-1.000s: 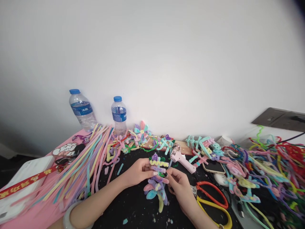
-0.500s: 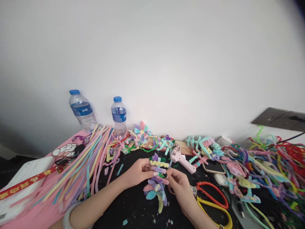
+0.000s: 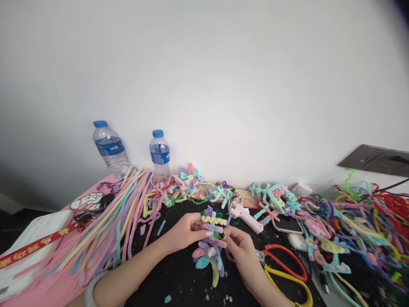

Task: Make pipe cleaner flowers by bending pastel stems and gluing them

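Note:
A pipe-cleaner craft (image 3: 209, 256) in purple, yellow, green and pink, with a flower of blue, pink and yellow petals at its lower end, is held up over the black mat (image 3: 179, 277). My left hand (image 3: 190, 230) pinches its upper left side, thumb across the purple strip. On the other side my right hand (image 3: 236, 243) has its thumb and index finger closed on the right edge, by the green part. A pink hot glue gun (image 3: 244, 213) lies just behind my right hand. Scissors (image 3: 287, 273) with one red and one yellow handle are to its right.
Two water bottles (image 3: 159, 155) stand against the wall. A fan of pastel pipe cleaners (image 3: 128, 213) lies at left, near a white box (image 3: 28, 251). Along the back and right are finished pieces (image 3: 188, 177), a phone (image 3: 287, 224) and tangled pipe cleaners (image 3: 361, 221).

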A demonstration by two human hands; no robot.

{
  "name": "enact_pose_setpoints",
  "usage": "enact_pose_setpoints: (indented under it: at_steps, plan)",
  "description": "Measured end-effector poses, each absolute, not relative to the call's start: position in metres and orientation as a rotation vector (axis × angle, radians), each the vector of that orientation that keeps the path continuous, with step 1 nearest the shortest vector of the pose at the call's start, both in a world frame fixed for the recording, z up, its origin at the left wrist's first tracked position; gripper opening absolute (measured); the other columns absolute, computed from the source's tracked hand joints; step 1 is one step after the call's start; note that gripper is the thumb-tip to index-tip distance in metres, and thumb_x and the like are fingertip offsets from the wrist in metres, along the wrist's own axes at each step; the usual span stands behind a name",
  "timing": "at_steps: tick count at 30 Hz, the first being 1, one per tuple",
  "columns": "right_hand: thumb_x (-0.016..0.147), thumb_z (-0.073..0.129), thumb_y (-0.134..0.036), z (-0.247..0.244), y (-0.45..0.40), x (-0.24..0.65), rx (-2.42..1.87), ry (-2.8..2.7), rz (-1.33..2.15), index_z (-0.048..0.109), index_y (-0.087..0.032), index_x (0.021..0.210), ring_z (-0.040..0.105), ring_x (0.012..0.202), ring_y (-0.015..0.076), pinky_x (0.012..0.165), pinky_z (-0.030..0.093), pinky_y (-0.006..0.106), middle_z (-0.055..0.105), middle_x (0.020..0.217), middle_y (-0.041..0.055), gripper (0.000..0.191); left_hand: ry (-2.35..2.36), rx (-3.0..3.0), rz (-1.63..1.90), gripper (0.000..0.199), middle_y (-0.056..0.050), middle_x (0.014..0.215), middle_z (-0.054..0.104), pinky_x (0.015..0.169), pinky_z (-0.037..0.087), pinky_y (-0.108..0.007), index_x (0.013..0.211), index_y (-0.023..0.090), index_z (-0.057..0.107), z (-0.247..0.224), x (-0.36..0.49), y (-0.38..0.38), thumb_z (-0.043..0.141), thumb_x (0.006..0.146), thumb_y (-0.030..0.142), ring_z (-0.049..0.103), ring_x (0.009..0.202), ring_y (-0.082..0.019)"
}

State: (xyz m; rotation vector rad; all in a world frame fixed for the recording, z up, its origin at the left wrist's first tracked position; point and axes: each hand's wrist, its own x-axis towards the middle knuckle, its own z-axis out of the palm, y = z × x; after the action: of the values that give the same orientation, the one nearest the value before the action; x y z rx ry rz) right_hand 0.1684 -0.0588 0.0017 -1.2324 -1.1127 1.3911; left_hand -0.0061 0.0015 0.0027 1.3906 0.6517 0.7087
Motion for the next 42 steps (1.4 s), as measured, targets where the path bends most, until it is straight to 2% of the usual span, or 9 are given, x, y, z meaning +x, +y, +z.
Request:
enact_pose_setpoints:
  at_steps: [11, 16, 24, 27, 33, 37, 42]
  plan:
    - [0.078, 0.06, -0.039, 0.0015, -0.0579, 0.1685, -1.245, -1.121, 1.388, 0.052, -0.014, 0.065, 0.021, 0.044, 0.0048, 0.041, 0.015, 0.019, 0.032, 0.051, -0.0082, 0.029, 0.663, 1.403, 0.697, 0.021, -0.006, 0.084, 0.067, 0.068, 0.045, -0.026, 0.088, 0.011, 0.059, 0.0018, -0.006, 0.0025, 0.063, 0.074, 0.025, 0.061, 0.078, -0.018]
    - [0.078, 0.061, -0.038, 0.0004, -0.0587, 0.1685, -1.242, -1.098, 1.395, 0.052, -0.015, 0.065, 0.02, 0.044, 0.0046, 0.041, 0.013, 0.02, 0.03, 0.05, -0.0088, 0.028, 0.665, 1.408, 0.707, 0.018, -0.006, 0.081, 0.067, 0.064, 0.044, -0.025, 0.085, 0.011, 0.06, 0.0029, -0.0063, 0.0011, 0.063, 0.074, 0.024, 0.061, 0.074, -0.017]
    - [0.076, 0.062, -0.041, -0.0004, -0.0567, 0.1686, -1.239, -1.049, 1.419, 0.052, -0.015, 0.064, 0.019, 0.042, 0.0038, 0.039, 0.014, 0.018, 0.03, 0.048, -0.0093, 0.031, 0.662, 1.379, 0.712, 0.02, -0.008, 0.088, 0.067, 0.07, 0.046, -0.028, 0.088, 0.013, 0.06, -0.0039, -0.0055, 0.0039, 0.064, 0.073, 0.027, 0.062, 0.082, -0.021]
    - [0.076, 0.06, -0.044, -0.0005, -0.057, 0.1682, -1.188, -0.991, 1.458, 0.051, -0.015, 0.064, 0.015, 0.04, 0.0035, 0.037, 0.012, 0.018, 0.027, 0.045, -0.0106, 0.032, 0.667, 1.382, 0.723, 0.024, -0.008, 0.085, 0.067, 0.069, 0.045, -0.029, 0.088, 0.011, 0.059, -0.0048, -0.0056, 0.0046, 0.064, 0.074, 0.029, 0.061, 0.08, -0.021]
    - [0.078, 0.054, -0.049, 0.0032, -0.057, 0.168, -1.186, -0.952, 1.388, 0.054, -0.016, 0.075, 0.022, 0.038, 0.0039, 0.034, 0.015, 0.016, 0.036, 0.048, -0.008, 0.033, 0.753, 1.411, 0.799, 0.022, -0.005, 0.076, 0.064, 0.064, 0.043, -0.026, 0.083, 0.011, 0.057, -0.0007, -0.0067, 0.0066, 0.063, 0.074, 0.03, 0.058, 0.071, -0.017]
    - [0.077, 0.055, -0.051, 0.0028, -0.0565, 0.1673, -1.253, -1.065, 1.348, 0.053, -0.017, 0.076, 0.02, 0.036, 0.0028, 0.032, 0.013, 0.016, 0.034, 0.047, -0.0094, 0.034, 0.843, 1.415, 0.916, 0.02, -0.003, 0.073, 0.061, 0.064, 0.044, -0.026, 0.079, 0.013, 0.055, 0.0013, -0.0071, 0.0082, 0.061, 0.075, 0.032, 0.058, 0.071, -0.017]
    - [0.077, 0.057, -0.049, -0.0019, -0.0563, 0.1682, -1.31, -1.156, 1.269, 0.052, -0.018, 0.073, 0.023, 0.037, 0.0043, 0.033, 0.017, 0.017, 0.032, 0.045, -0.0095, 0.032, 0.849, 1.455, 0.841, 0.023, 0.0, 0.066, 0.057, 0.059, 0.042, -0.024, 0.074, 0.014, 0.052, 0.0021, -0.008, 0.0071, 0.062, 0.074, 0.034, 0.055, 0.063, -0.014]
